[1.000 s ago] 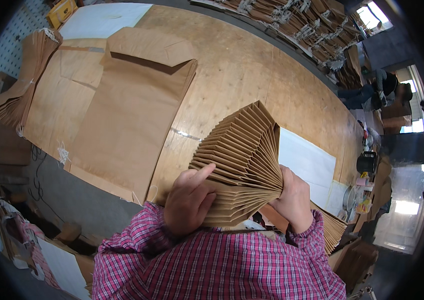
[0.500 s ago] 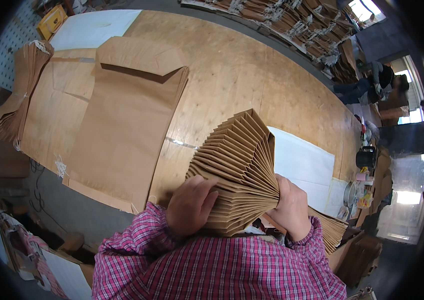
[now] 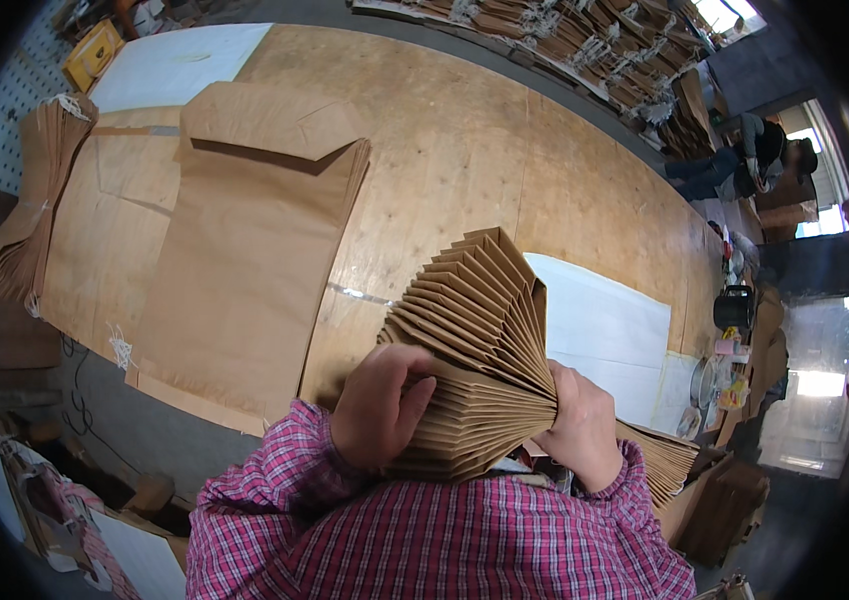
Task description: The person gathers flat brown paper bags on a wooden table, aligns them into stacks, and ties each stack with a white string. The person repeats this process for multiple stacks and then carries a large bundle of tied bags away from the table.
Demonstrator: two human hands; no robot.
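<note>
A thick stack of brown paper bags (image 3: pixel 475 330) is fanned out in front of my chest, its folded ends spread toward the left. My right hand (image 3: pixel 585 420) is closed round the pinched right end of the stack. At the fan's left edge, my left hand (image 3: pixel 380 405) touches the folds with bent fingers, its thumb standing apart from them. The paper partly hides the left fingertips. The fan's lower part rests near my checked pink shirt.
A flat pile of large brown paper bags (image 3: pixel 235 250) lies on the wooden table (image 3: pixel 445 130), left of centre. Tied bag bundles (image 3: pixel 30 210) stand at the far left. White sheets (image 3: pixel 605 320) lie at the right. Another person (image 3: pixel 755 160) is at the far right.
My left hand has shifted slightly up along the fan, its fingers and thumb set differently. Some folds have moved into the lower part of the fan. The right hand keeps its grip.
</note>
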